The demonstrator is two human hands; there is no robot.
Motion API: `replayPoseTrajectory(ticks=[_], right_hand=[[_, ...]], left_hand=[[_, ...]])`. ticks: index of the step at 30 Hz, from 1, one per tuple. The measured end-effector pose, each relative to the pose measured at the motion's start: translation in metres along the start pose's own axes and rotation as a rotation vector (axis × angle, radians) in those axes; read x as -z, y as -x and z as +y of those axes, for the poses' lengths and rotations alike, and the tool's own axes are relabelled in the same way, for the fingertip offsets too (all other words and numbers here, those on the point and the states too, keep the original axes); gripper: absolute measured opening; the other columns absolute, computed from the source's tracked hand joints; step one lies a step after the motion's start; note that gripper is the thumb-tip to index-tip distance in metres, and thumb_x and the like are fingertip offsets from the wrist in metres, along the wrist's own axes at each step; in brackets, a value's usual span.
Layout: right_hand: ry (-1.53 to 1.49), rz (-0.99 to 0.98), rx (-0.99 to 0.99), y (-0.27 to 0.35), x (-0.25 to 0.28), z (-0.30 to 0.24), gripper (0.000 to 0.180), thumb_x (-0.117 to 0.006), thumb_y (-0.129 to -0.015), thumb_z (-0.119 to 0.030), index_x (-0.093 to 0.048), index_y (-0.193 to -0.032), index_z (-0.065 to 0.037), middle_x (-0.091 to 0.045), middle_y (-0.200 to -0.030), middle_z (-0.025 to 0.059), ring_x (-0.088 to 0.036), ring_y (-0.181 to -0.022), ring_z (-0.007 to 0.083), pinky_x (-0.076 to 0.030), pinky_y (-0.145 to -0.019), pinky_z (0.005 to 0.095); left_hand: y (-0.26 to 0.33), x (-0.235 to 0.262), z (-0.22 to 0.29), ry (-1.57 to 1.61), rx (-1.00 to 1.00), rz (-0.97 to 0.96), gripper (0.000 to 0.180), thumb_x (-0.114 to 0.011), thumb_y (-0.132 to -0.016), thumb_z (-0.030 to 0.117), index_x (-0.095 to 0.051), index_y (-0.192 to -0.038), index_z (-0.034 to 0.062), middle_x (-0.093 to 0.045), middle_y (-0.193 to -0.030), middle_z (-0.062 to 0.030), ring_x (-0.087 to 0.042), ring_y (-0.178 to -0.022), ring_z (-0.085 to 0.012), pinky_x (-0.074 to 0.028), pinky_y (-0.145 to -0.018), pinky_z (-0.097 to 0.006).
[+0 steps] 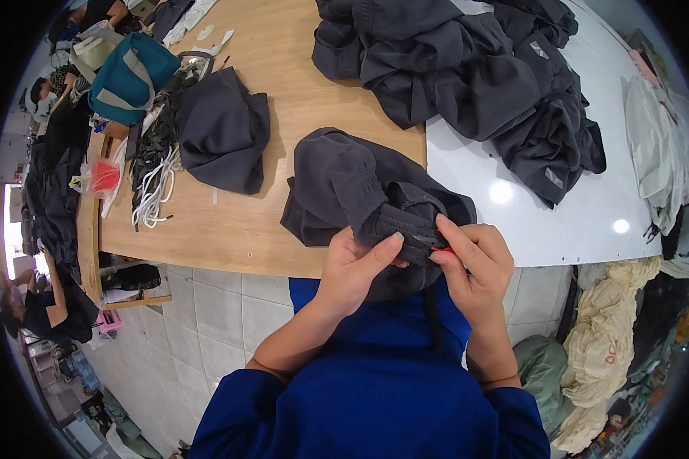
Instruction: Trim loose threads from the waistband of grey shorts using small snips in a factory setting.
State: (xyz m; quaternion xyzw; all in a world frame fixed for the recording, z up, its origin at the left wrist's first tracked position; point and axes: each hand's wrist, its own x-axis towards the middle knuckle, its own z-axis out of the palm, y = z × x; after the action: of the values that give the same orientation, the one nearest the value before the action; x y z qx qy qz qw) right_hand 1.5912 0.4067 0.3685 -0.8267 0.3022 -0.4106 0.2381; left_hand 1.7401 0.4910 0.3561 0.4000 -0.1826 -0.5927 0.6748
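Blue sleeves fill the lower edge, and from them 2 bare forearms rise to a dark grey garment (360, 191) bunched at the near edge of the wooden surface (230, 229). Left hand (352, 268) has its grip closed on the garment's thick stitched hem, thumb laid flat across the seam. Right hand (475, 264) meets it from the other side, fingers curled tight around a small red tool (442, 249) whose tip touches the same seam; what kind of tool it is cannot be told. Both hands hold that part of the garment just off the surface's edge, above the person's lap, while the rest lies on the wood.

Beyond the garment, farther from the person, sits a big heap of dark grey clothes (475, 69), partly on a white sheet (574, 214) to the garment's right. Left of the garment lies another folded dark piece (222, 130), then white cords (155, 195) and a teal bag (130, 76). Pale fabrics (612, 344) pile on the floor, lower right of the garment.
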Motion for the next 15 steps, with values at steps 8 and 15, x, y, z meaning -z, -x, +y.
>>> replayPoseTrajectory(ticks=[8,15], right_hand=[[0.024,0.021,0.033,0.0021,-0.0022,0.0007,0.037,-0.075,-0.062,-0.02,-0.07,-0.097,-0.009,-0.053,-0.066,0.0019,-0.045,-0.055,0.0157,-0.036,-0.049,0.0254],[0.067,0.012,0.053,0.0019,0.0014,-0.0014,0.036,-0.076,-0.061,-0.019,-0.07,-0.096,-0.01,-0.053,-0.066,0.0015,-0.044,-0.054,0.0155,-0.036,-0.048,0.0253]], left_hand=[[0.0002,0.002,-0.0019,0.003,-0.01,0.002,0.016,-0.058,-0.089,0.013,-0.058,-0.1,0.002,-0.063,-0.092,-0.0052,-0.058,-0.081,-0.0104,-0.049,-0.07,-0.024],[0.0017,0.0017,-0.0022,-0.055,-0.04,0.003,0.016,-0.059,-0.088,0.011,-0.059,-0.101,0.0011,-0.063,-0.092,-0.0054,-0.058,-0.081,-0.0102,-0.049,-0.071,-0.024]])
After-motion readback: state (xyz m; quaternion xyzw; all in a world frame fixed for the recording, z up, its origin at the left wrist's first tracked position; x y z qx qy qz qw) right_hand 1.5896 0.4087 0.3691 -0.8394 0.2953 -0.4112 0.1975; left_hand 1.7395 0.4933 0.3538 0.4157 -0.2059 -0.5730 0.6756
